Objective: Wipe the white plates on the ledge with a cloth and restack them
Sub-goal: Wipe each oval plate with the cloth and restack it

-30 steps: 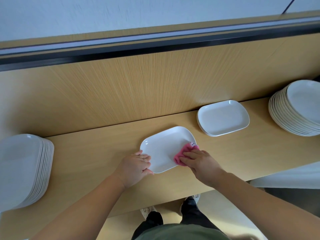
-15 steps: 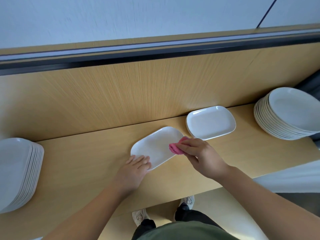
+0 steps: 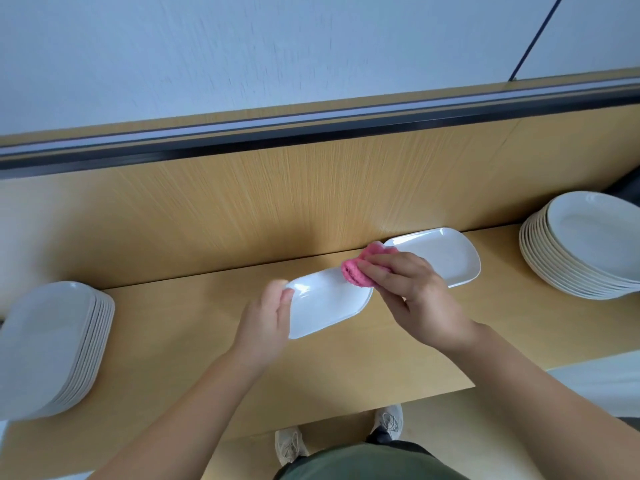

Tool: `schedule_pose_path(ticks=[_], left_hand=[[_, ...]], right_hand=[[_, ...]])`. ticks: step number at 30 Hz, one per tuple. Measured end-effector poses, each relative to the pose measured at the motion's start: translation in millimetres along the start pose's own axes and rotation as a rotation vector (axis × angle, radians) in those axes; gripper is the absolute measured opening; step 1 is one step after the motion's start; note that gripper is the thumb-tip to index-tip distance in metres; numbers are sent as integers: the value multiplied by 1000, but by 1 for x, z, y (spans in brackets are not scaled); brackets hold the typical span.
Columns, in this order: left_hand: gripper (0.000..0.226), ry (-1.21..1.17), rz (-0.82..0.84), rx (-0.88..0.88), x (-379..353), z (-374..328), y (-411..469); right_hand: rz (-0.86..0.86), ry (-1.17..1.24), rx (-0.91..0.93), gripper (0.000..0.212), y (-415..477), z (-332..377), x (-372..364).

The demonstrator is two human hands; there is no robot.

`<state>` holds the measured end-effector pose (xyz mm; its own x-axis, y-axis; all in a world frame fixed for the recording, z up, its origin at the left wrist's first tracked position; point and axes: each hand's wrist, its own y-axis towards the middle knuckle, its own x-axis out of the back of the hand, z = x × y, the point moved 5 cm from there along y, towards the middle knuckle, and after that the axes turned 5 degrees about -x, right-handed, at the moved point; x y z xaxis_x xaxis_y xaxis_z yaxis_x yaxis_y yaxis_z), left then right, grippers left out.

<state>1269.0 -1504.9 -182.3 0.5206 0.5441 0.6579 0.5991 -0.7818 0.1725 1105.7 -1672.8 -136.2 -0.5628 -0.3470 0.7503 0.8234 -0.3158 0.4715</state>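
At frame centre the left hand (image 3: 266,315) grips the plate (image 3: 327,303) being wiped, the right hand (image 3: 412,289) grips the cloth (image 3: 356,270); a tall stack (image 3: 52,348) at left apparently awaits wiping.

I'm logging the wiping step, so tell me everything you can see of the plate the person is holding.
The held plate is white, glossy and ceramic-looking, a rounded rectangle with a shallow raised rim and no marks visible. It is tilted over the wooden ledge; whether it touches the wood is unclear. The left hand grips its left end, thumb over the rim. The right hand presses a pink cloth onto its far right corner.
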Motion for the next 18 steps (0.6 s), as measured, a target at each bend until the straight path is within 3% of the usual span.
schedule_pose_path(ticks=[4, 12, 18], left_hand=[[21, -50, -7, 188, -7, 17, -9], [23, -125, 4, 365, -19, 41, -17], [26, -185, 130, 506, -25, 52, -11]], right_hand=[[7, -9, 12, 29, 0, 3, -6], [33, -7, -1, 28, -4, 3, -13], [59, -9, -17, 29, -9, 0, -17]])
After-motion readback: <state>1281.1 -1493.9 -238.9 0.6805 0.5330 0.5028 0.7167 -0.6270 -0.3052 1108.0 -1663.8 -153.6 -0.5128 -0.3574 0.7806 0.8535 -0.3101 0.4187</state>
